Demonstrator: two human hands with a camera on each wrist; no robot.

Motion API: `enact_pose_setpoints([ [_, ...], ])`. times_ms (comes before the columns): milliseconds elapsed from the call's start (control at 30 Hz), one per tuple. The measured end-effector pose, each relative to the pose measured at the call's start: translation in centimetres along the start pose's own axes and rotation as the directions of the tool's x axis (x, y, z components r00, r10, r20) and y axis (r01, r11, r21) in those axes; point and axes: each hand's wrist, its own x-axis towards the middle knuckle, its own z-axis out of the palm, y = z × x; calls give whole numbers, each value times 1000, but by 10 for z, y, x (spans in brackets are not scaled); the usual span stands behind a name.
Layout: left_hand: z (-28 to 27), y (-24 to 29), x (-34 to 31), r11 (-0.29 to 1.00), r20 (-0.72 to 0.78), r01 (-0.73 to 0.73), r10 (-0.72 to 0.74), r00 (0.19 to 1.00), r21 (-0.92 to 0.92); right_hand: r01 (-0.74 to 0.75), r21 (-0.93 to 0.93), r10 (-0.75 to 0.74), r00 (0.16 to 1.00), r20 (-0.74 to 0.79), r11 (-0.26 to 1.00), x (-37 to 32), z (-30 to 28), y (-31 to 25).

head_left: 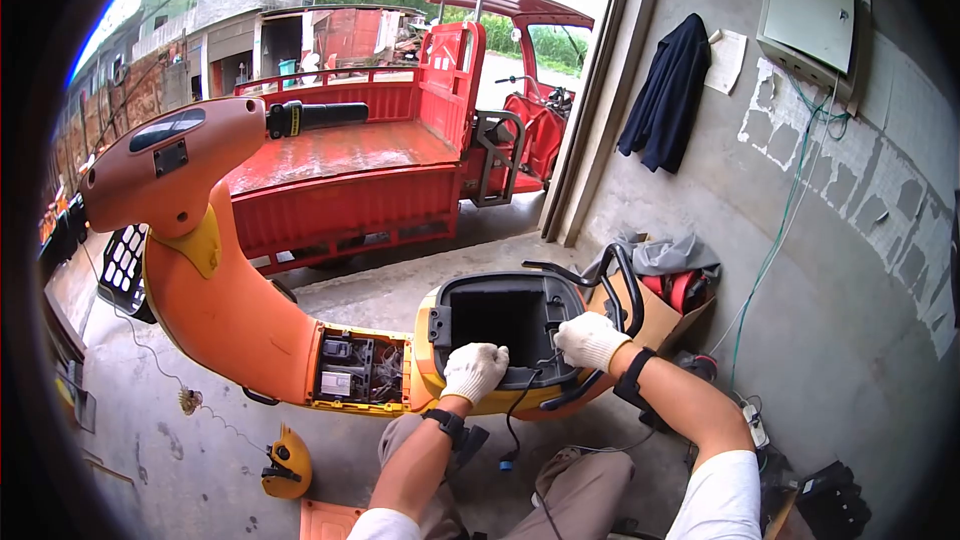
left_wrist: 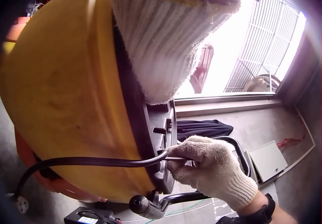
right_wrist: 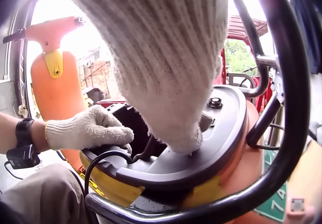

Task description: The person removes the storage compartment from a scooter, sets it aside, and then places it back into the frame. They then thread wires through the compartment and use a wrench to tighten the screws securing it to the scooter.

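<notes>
My gloved left hand (head_left: 475, 370) rests at the near rim of the scooter's under-seat compartment (head_left: 455, 300), fingers bent toward the inside. Whether those fingers hold anything I cannot tell. Across the opening, my gloved right hand (head_left: 588, 342) is at the rear rim. Its thumb and fingers pinch a black cable (left_wrist: 100, 160) in the left wrist view, where a thin grey length also shows at the fingertips. That cable loops over the near rim and hangs down outside, ending in a blue-tipped connector (head_left: 507, 462). The compartment's inside is dark.
Black grab rails (head_left: 630, 290) curve around the scooter's tail. An open electrical bay (head_left: 360, 368) with wiring lies ahead of the compartment. A yellow-orange part (head_left: 290, 462) is on the floor. Behind stands a red cargo tricycle (head_left: 350, 205); a power strip (head_left: 755, 425) lies by the wall.
</notes>
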Motion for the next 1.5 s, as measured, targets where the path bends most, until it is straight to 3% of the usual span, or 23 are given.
enact_pose_setpoints([
  [133,1,0,1,1000,3,12,-12,1000,8,-93,5,93,994,55,996,1,10,3],
  [367,1,-1,1,1000,10,7,-7,1000,6,-24,39,23,1000,21,999,4,8,5],
  [567,0,-2,-1,999,33,-2,3,999,-39,158,-71,-170,963,-211,985,4,17,11],
  [600,-1,-3,0,999,24,8,-7,1000,-48,142,-73,-150,980,-127,987,7,15,12],
  [733,-1,-3,0,997,38,45,-43,998,-66,40,-39,-41,998,-48,998,6,15,13],
  [900,1,-3,2,994,69,73,-68,995,-75,34,-9,-35,995,-90,999,7,19,17],
  [1200,-8,1,2,992,145,104,-93,985,-67,-71,177,75,997,-18,982,12,9,18],
  [1267,-6,0,1,993,102,107,-100,990,-57,-49,167,54,998,-22,985,17,9,19],
  [1333,-7,0,3,998,168,51,-56,984,34,40,165,-19,992,-127,985,25,25,26],
  [1367,-10,-1,0,996,93,49,-42,995,-81,65,55,-59,994,-94,996,25,16,19],
  [1500,2,-4,6,994,89,95,-91,992,-46,152,-44,-154,986,-66,987,22,1,11],
])
